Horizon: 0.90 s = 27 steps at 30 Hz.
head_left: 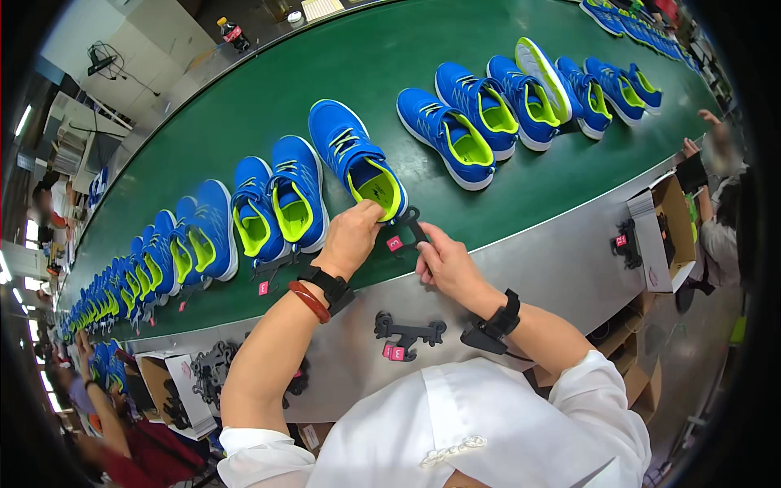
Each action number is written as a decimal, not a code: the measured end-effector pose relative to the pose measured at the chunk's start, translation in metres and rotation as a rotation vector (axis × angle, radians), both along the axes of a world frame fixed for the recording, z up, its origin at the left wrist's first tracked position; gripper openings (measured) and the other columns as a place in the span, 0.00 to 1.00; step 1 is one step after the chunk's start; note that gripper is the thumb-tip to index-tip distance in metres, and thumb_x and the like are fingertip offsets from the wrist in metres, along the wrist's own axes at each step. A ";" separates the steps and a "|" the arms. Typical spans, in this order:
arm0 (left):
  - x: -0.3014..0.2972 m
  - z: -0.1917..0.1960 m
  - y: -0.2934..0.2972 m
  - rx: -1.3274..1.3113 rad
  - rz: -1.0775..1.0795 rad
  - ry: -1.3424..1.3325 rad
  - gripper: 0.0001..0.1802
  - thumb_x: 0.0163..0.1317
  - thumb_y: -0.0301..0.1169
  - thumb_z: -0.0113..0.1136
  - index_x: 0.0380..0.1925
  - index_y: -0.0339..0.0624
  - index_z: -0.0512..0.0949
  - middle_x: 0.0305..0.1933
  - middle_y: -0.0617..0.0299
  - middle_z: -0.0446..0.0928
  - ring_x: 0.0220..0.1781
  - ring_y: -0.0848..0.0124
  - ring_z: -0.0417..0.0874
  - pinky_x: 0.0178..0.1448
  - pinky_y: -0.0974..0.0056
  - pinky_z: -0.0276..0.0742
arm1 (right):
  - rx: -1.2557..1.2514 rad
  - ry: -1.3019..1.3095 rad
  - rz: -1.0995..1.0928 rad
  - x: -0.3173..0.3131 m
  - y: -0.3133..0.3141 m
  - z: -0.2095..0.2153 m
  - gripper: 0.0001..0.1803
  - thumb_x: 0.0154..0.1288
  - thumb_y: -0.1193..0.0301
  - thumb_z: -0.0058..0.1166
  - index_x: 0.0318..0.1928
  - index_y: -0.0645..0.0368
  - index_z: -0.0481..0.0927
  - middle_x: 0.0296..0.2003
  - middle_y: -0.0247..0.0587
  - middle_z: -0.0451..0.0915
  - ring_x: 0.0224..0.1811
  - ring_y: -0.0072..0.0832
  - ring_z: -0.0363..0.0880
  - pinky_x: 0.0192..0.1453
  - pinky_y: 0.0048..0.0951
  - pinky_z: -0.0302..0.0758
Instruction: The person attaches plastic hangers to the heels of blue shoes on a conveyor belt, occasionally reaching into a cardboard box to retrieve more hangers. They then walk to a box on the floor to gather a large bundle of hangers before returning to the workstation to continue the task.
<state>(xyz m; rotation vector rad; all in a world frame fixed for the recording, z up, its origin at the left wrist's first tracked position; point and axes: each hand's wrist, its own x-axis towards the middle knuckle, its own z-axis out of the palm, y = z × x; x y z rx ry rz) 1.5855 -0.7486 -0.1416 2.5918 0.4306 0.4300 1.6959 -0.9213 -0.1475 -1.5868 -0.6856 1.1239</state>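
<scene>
In front of me a blue sneaker (340, 134) with a lime-green lining rests on the green belt, its heel toward me. My left hand (351, 237) pinches at the heel collar of this shoe, fingers closed. My right hand (450, 264) grips a black plastic shoe hanger (412, 221) by one end. The hanger's other end is beside the heel, and a small pink tag (394, 243) hangs there; whether the hanger touches the shoe I cannot tell. Another pair of black hangers (408, 329) with pink tags lies on the metal ledge near my body.
Blue sneakers (297, 195) line the green belt (521, 215) on the left, some with hangers at their heels. More sneakers (472, 106) stand to the right. Boxes of hangers (671, 228) flank the metal ledge (561, 285). Other people work at both sides. A bottle (234, 35) stands across the belt.
</scene>
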 end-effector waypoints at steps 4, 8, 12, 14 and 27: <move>0.001 -0.001 0.000 -0.002 0.026 0.003 0.08 0.50 0.22 0.61 0.33 0.39 0.76 0.35 0.54 0.77 0.38 0.53 0.80 0.41 0.54 0.76 | -0.034 0.042 0.014 0.001 0.002 0.001 0.22 0.71 0.70 0.42 0.63 0.60 0.64 0.20 0.35 0.76 0.18 0.20 0.73 0.23 0.23 0.71; 0.005 0.003 0.001 0.030 0.027 0.077 0.09 0.52 0.23 0.61 0.34 0.39 0.76 0.36 0.53 0.77 0.39 0.51 0.79 0.40 0.54 0.76 | -0.183 -0.007 0.327 0.013 0.011 0.021 0.24 0.73 0.67 0.41 0.66 0.60 0.63 0.19 0.33 0.76 0.15 0.17 0.69 0.19 0.20 0.68; -0.003 -0.004 0.011 0.113 0.044 0.017 0.14 0.54 0.23 0.57 0.43 0.42 0.74 0.37 0.54 0.77 0.38 0.53 0.80 0.38 0.53 0.76 | -0.081 0.283 0.449 0.036 0.026 0.010 0.23 0.73 0.63 0.42 0.64 0.58 0.66 0.16 0.29 0.72 0.11 0.15 0.61 0.16 0.19 0.60; -0.004 0.006 0.007 0.165 0.009 0.151 0.23 0.54 0.24 0.58 0.52 0.47 0.71 0.45 0.52 0.76 0.39 0.53 0.81 0.37 0.53 0.78 | -0.070 0.329 0.443 0.042 0.031 0.009 0.22 0.73 0.62 0.42 0.62 0.58 0.68 0.17 0.29 0.71 0.12 0.14 0.59 0.16 0.18 0.58; -0.014 0.024 -0.001 0.229 0.077 0.454 0.28 0.57 0.22 0.52 0.59 0.59 0.71 0.33 0.52 0.76 0.30 0.51 0.80 0.33 0.52 0.76 | -0.088 -1.499 0.543 0.160 0.010 0.028 0.21 0.46 0.68 0.67 0.43 0.56 0.77 0.45 0.40 0.74 0.44 0.41 0.73 0.46 0.39 0.73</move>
